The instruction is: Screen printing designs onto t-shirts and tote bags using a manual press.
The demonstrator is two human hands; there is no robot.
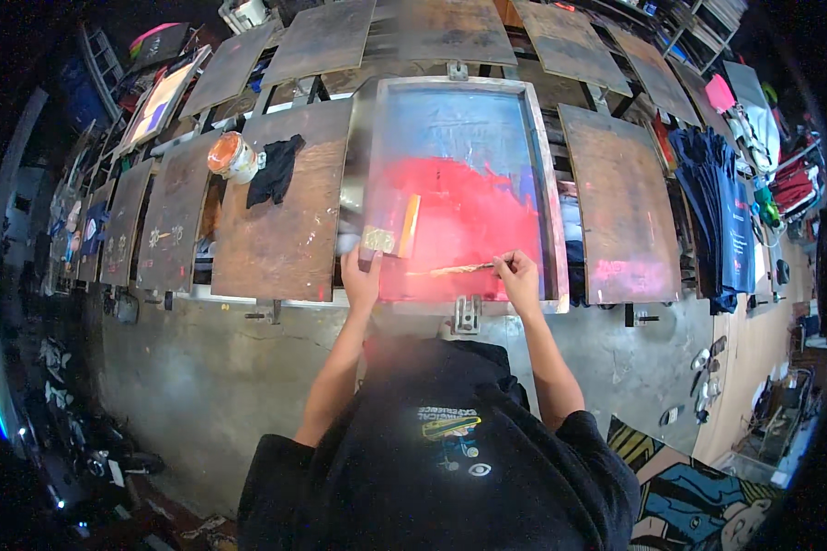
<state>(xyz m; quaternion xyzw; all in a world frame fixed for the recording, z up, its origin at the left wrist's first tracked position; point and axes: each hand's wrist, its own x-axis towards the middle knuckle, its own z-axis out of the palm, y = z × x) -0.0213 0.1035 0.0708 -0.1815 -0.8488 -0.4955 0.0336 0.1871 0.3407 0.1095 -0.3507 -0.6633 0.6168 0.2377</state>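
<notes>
Red ink spread over screen. Left hand clenched on squeegee at near-left edge; right hand pinching stick. Likely mid-scrape; next, steady gathering of ink.

At twelve o'clock from your hands lies the printing screen, a rectangle in a pale metal frame; its mesh is blue at the far end and spread with red ink toward you. At ten o'clock a small tub lies tipped on a brown board, white-walled with an orange top. Farther out at ten o'clock, near the rim, a second framed screen leans, pale yellow in the middle. Past it at eleven o'clock sits a dark flat panel with a pink patch, too small to tell more.
</notes>
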